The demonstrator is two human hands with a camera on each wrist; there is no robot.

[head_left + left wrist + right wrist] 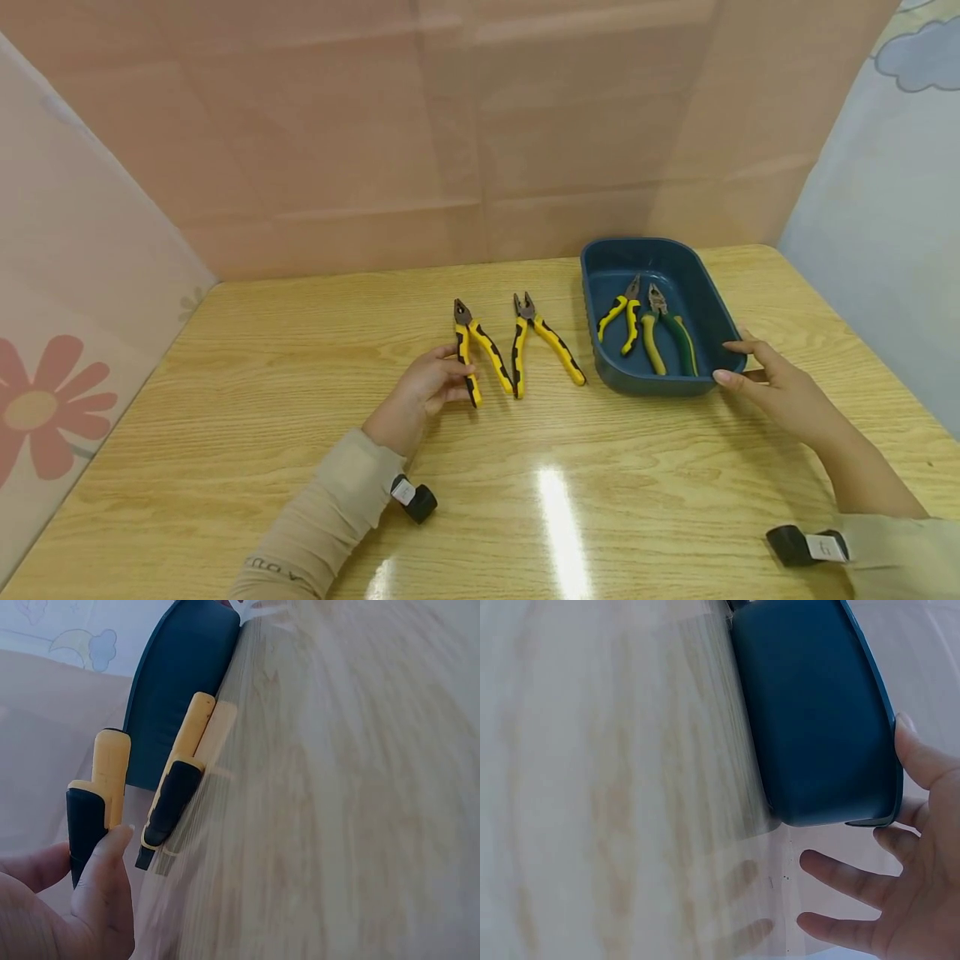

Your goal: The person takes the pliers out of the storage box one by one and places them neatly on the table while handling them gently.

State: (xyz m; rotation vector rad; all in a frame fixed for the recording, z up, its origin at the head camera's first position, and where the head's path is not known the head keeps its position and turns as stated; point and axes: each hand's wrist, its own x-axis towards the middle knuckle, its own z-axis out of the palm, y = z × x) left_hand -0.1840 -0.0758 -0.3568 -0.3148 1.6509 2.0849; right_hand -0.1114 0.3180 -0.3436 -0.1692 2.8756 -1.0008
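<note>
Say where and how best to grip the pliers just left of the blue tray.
Probably the right handle, mid-length, from above and the near side, toward which both handles splay; the left handle ends close to the pliers held in the left hand.

Softly bright head view, white glare streak on the glossy surface [285, 350], faint shadow by the right hand [787, 396], wrist views dimmer, wood grain [615, 795] blurred

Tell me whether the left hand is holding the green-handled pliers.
No, the left hand holds yellow-and-black pliers, while the green-handled pliers lie inside the blue bin.
</note>
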